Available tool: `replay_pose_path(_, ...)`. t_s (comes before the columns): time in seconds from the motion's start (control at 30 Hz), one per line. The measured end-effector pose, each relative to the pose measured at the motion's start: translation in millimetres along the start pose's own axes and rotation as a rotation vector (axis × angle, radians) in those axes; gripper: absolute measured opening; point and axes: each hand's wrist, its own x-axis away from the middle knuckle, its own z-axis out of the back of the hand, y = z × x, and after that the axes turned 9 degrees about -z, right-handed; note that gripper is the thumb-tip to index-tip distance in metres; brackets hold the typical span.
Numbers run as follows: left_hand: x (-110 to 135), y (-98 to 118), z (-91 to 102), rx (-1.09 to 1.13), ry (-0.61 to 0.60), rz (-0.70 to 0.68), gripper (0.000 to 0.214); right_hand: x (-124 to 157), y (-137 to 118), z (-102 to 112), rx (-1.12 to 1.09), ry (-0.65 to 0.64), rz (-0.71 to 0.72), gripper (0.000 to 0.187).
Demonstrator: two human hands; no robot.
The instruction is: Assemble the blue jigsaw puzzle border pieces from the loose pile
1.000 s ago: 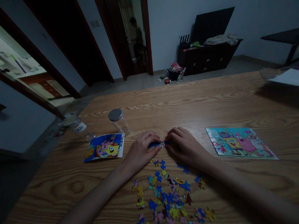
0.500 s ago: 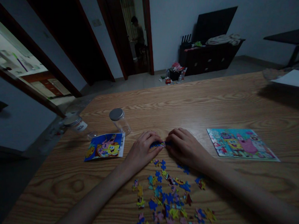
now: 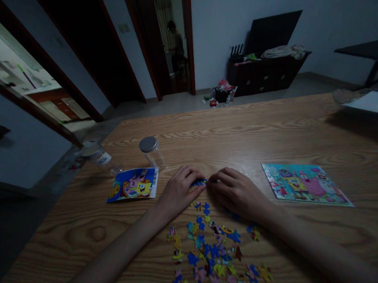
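Blue joined jigsaw puzzle pieces [image 3: 198, 183] lie on the table between my hands. My left hand [image 3: 183, 187] is closed on their left side, with thumb in front and fingers behind. At their right end, my right hand [image 3: 235, 191] has its fingers bent and pinched together; its fingertips touch the pieces and hide whatever lies between them. Closer to me, many loose puzzle pieces [image 3: 213, 250] in blue, yellow and pink are scattered. A blue cartoon picture sheet [image 3: 134, 184] lies left of my left hand. Beyond my right hand is a cartoon picture card [image 3: 304, 183].
A clear jar with a grey lid [image 3: 152, 150] stands behind the blue sheet, and another lidded jar [image 3: 96, 153] is farther left. White paper [image 3: 373, 101] rests at the table's far right. A person [image 3: 177, 43] sits beyond the doorway.
My right hand has shifted slightly left and turned in against the joined pieces. The blue bit visible at its fingertips is now covered. My left hand stays nearly still.
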Motion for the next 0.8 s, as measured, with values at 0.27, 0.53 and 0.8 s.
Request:
replay_pose_path(0.27, 1.2, 4.0, 2.1, -0.057, -0.026, -0.014, 0.017, 0.0, -2.0, 0.1, -0.004, 0.010, -0.010, 0.026)
replay_pose_path(0.53, 2.9, 9.4, 5.3, -0.092, -0.046, 0.007, 0.031, 2.0, 2.3, -5.8, -0.076, 0.048, -0.072, 0.026)
replay_pose_path(0.8, 2.1, 8.7, 5.2, -0.125, -0.056, -0.001, 0.024, 5.4, 5.2, -11.4, -0.081, 0.059, -0.054, 0.029)
